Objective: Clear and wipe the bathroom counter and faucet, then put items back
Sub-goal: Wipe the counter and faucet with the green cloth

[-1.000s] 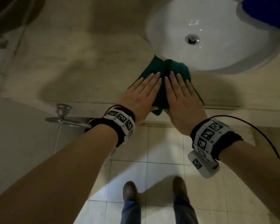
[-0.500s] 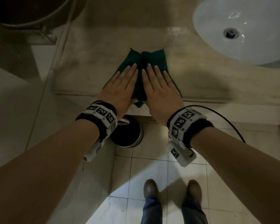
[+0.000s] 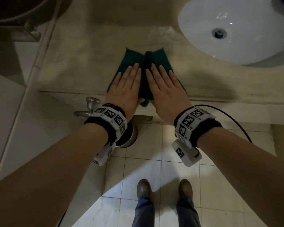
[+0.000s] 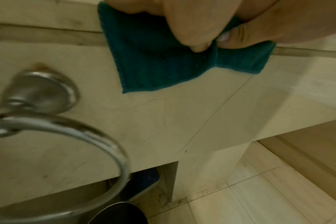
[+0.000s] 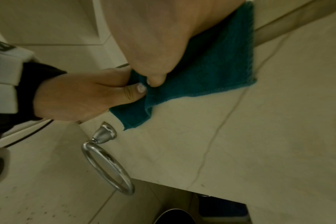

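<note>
A dark green cloth (image 3: pixel 133 58) lies on the beige counter (image 3: pixel 88 54) near its front edge, left of the white sink (image 3: pixel 236 22). My left hand (image 3: pixel 126 84) and right hand (image 3: pixel 164 84) lie flat side by side on it, fingers straight and pressing down. Part of the cloth (image 4: pixel 153 60) hangs over the counter's front face. Both thumbs reach over the edge and press the hanging cloth (image 5: pixel 211 75) where a fold runs between them. No faucet shows in any view.
A chrome towel ring (image 3: pixel 88 108) is fixed to the counter's front face just left of my left wrist. A round bin (image 3: pixel 128 138) stands on the tiled floor below it. A dark round object sits at the far left corner.
Both hands slid the cloth left along the counter's front edge, from just in front of the sink to well left of it. They stayed flat on the cloth throughout.
</note>
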### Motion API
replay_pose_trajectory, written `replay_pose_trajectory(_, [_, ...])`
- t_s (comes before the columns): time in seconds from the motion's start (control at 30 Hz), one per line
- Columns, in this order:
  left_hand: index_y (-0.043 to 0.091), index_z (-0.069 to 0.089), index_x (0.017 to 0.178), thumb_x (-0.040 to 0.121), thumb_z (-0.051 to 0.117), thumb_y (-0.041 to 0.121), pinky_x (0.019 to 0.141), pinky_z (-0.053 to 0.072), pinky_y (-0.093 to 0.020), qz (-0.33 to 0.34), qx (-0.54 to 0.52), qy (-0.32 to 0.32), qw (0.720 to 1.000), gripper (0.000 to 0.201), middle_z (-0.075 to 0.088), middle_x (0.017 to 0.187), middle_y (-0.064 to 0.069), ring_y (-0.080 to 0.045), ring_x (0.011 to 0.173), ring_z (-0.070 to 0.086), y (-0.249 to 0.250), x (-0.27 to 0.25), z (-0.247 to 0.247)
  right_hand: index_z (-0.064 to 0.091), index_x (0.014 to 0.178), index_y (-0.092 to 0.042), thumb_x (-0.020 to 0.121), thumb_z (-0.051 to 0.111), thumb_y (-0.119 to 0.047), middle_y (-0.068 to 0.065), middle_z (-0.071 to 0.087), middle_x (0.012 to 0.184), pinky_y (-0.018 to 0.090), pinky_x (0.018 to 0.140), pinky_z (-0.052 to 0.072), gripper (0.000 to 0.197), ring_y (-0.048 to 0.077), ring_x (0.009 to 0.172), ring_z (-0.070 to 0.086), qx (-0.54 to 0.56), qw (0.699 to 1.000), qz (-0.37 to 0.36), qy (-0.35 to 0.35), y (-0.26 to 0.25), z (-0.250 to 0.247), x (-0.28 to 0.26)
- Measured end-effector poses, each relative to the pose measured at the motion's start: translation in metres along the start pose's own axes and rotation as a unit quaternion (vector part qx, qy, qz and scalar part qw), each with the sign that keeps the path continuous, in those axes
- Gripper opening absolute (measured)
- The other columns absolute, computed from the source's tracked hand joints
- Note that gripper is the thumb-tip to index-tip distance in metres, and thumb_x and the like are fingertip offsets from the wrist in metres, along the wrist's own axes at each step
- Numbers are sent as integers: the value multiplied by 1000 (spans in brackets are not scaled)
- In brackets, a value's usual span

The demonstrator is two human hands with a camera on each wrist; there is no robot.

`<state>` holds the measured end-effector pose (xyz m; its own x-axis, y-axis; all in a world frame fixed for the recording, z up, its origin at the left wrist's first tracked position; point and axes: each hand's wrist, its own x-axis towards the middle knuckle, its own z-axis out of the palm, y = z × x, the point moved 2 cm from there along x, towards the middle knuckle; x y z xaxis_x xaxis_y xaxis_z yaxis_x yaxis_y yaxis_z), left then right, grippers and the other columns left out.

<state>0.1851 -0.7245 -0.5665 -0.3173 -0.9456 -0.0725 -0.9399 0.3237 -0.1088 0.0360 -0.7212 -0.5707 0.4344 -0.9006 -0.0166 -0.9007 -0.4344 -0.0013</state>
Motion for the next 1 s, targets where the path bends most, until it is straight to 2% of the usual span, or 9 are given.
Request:
replay_pose_trajectory(0.23, [8,-10,150,96,35,46,120,-2,-41,54,-24,-26,998,80,-15,159,-7,-21,147,-9,110,38,-17,4,153,-8,95,47,-35,11,0,160,42,120,3,77,26,148,1,-19,999,39,-21,101,-4,-63])
replay_pose_trajectory(0.37, [8,-7,151,93,41,51,120,-1,-42,104,-42,-37,993,86,-12,160,-6,-21,147,-7,174,65,-27,5,153,-9,92,39,-47,12,3,160,43,121,4,79,27,148,1,-12,996,83,-37,164,-4,-100])
replay_pose_trajectory(0.47, [8,-6,151,93,40,52,120,-2,-43,134,-44,-49,989,86,-11,160,-7,-22,147,-8,204,79,-34,4,153,-10,90,37,-50,10,2,160,43,120,3,82,27,148,0,-3,994,98,-40,195,-4,-119])
replay_pose_trajectory(0.7, [6,-8,150,93,40,52,119,-6,-41,147,-32,-61,987,88,-12,159,-8,-22,147,-10,211,83,-38,10,152,-7,89,40,-50,13,8,159,46,120,7,82,29,147,6,-2,996,86,-21,202,-2,-123])
replay_pose_trajectory(1.0, [8,-5,151,94,40,51,120,-2,-41,159,-41,-42,986,85,-10,160,-6,-20,147,-8,187,79,-32,7,152,-5,87,39,-49,14,5,160,51,119,6,85,32,147,3,-11,995,95,-33,177,-3,-107])
